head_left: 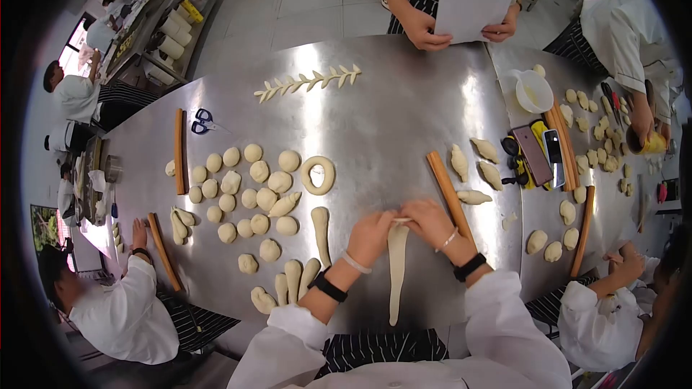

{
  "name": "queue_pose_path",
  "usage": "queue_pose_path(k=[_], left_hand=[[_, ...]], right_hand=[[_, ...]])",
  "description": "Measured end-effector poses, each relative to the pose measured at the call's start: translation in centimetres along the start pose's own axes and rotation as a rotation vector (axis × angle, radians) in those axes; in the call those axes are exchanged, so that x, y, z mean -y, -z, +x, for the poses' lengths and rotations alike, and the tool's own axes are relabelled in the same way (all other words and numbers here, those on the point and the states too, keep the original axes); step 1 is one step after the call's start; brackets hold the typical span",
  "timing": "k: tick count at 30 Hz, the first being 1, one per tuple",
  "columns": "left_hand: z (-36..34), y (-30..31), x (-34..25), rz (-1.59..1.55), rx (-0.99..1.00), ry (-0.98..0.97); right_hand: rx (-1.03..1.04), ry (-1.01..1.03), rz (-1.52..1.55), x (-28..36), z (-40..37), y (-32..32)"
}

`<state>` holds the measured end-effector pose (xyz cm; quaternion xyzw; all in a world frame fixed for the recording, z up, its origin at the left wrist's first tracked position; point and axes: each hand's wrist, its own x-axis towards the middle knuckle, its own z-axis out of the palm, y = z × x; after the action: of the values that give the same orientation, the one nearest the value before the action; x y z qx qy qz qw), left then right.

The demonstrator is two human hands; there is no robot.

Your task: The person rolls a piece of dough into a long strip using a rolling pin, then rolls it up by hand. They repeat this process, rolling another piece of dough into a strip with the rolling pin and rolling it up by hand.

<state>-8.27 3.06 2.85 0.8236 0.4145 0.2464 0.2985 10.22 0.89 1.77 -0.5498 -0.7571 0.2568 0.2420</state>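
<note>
In the head view a long flat strip of dough [396, 270] lies on the steel table, broad at its far end and tapering towards me. My left hand [370, 236] and my right hand [429, 222] meet at that broad end, fingers closed on its edge, which looks slightly folded over. My own hands hide part of this edge. Left of my left hand are a club-shaped dough piece [321, 234] and several similar tapered pieces [293, 277]. A wooden rolling pin [448, 194] lies just beyond my right hand.
Several dough balls [259, 171], a dough ring [318, 175] and scissors [204, 122] lie leftward. A leafy dough braid [308, 82] is farther back. Shaped rolls [489, 174], phones [532, 155] and a white bowl [533, 91] are rightward. Other people stand around the table, one holding paper [472, 7].
</note>
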Motion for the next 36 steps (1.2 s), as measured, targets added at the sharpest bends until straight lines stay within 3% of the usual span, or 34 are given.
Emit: queue_pose_path(k=[1, 3, 5, 8, 13, 16, 20, 24, 26, 27, 28, 30, 33, 34, 36], left_hand=[[-0.8, 1.0, -1.5, -0.058, -0.038, -0.023], [-2.7, 3.5, -4.1, -0.195, 0.017, 0.014], [-4.5, 6.7, -6.7, -0.118, 0.016, -0.226], [-7.2, 10.6, -11.2, -0.174, 0.029, -0.232], [-7.3, 15.1, -13.7, -0.168, 0.05, -0.377], [-5.3, 16.1, -13.8, -0.118, -0.007, -0.478], [-0.7, 13.9, -9.6, -0.251, 0.009, -0.142], [9.8, 7.0, 1.4, -0.199, -0.075, 0.141], [14.1, 3.6, 7.6, -0.093, -0.13, 0.143], [15.1, 2.5, 9.7, -0.031, -0.174, 0.125], [15.4, 2.4, 9.6, -0.029, -0.171, 0.135], [14.6, 3.2, 7.1, 0.047, -0.399, 0.186], [7.5, 3.7, 0.7, 0.152, -0.282, 0.23], [4.9, 3.5, -1.4, 0.213, -0.137, 0.334], [-0.2, 1.0, -3.8, 0.281, -0.029, 0.452]], right_hand=[[-0.007, -0.066, 0.05, 1.4, -1.5, 0.4], [-0.162, 0.067, 0.089, 4.6, -3.7, 2.1], [-0.096, 0.1, 0.099, 7.9, -5.7, 4.8], [-0.04, 0.127, 0.116, 12.6, -7.4, 8.5], [-0.135, 0.238, 0.344, 16.4, -6.8, 11.0], [-0.075, 0.141, 0.357, 17.0, -6.0, 12.9], [-0.094, -0.013, 0.26, 13.0, -0.9, 11.9], [-0.176, -0.116, 0.185, 1.5, 10.3, 5.7], [-0.179, -0.136, 0.155, -1.9, 12.6, 3.5], [-0.336, -0.113, 0.041, -2.2, 13.1, 3.2], [-0.497, -0.085, -0.078, -2.6, 13.7, 3.2], [-0.357, -0.248, -0.006, 0.4, 8.5, 5.4], [-0.229, -0.328, -0.13, 2.9, -1.1, 5.6], [-0.163, -0.405, -0.161, 3.5, -3.4, 5.3], [-0.124, -0.452, -0.198, 3.8, -6.8, 4.6]])
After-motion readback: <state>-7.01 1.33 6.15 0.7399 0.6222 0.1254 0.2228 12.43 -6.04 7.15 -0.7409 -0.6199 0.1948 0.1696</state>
